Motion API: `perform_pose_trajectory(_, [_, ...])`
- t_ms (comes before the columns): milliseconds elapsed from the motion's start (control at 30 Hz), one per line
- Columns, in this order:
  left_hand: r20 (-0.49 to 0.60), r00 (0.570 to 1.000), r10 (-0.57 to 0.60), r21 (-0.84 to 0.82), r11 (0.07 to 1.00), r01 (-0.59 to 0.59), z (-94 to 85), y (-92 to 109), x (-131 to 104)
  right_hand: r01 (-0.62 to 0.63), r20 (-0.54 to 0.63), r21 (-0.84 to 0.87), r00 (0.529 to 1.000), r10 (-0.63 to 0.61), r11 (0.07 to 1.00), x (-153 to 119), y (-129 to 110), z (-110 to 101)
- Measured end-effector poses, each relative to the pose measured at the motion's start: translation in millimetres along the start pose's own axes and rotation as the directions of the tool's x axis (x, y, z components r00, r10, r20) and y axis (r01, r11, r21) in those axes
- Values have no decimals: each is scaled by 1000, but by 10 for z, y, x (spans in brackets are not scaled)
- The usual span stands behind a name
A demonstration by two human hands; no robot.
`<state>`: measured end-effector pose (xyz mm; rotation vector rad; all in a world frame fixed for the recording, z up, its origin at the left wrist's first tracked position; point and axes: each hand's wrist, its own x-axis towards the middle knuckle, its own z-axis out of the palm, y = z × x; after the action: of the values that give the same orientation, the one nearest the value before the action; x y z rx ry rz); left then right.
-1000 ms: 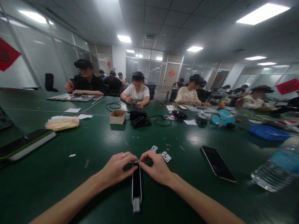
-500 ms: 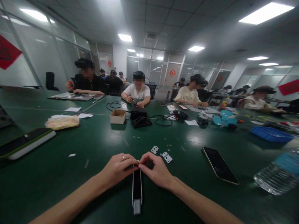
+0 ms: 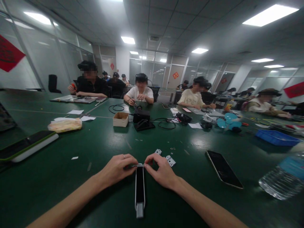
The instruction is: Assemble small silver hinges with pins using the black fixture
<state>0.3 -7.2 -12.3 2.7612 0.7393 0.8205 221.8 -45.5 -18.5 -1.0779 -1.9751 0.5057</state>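
A long, narrow device [image 3: 140, 186] with a black top, pale rims and a silver block at its near end lies lengthwise in front of me on the green table. My left hand [image 3: 120, 167] is closed in a pinch just left of its far end; a small thin bit shows at the fingertips, too small to name. On the other side, my right hand [image 3: 161, 171] pinches at the far right corner, and what it grips is hidden. Behind the right hand lie two metal plates with holes [image 3: 170, 161] [image 3: 158, 152], the farther one partly covered, and several tiny rings [image 3: 172, 148].
To the right are a phone [image 3: 224, 168], a water bottle [image 3: 283, 177] and a blue tray [image 3: 277, 137]. A green-edged black case [image 3: 28, 145] lies left. Farther back stand a small cardboard box [image 3: 120, 120] and a black stand with cables [image 3: 142, 118]. Several people sit beyond.
My hands have drawn slightly apart, uncovering the far end of the device. My right hand now covers part of the farther plate. Across the table, a person's hand has risen.
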Motion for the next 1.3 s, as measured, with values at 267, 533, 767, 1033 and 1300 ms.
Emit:
perform_pose_trajectory(267, [163,979,-123,27,992,120,-152,-67,6,35,127,-258,992,-2,966,35,134,-96])
perform_pose_trajectory(533, [254,952,-171,57,985,162,-201,-68,5,71,226,-321,974,3,944,32,91,-82])
perform_pose_trajectory(767, [271,941,-202,54,979,195,-183,-61,3,76,226,-306,974,-6,949,31,101,-79])
perform_pose_trajectory(1033, [252,940,-230,-21,970,243,-147,-77,-11,55,239,-306,971,20,951,45,49,-103])
perform_pose_trajectory(1300, [268,918,-292,-85,942,325,-106,-31,10,64,225,-302,974,6,951,30,101,-65])
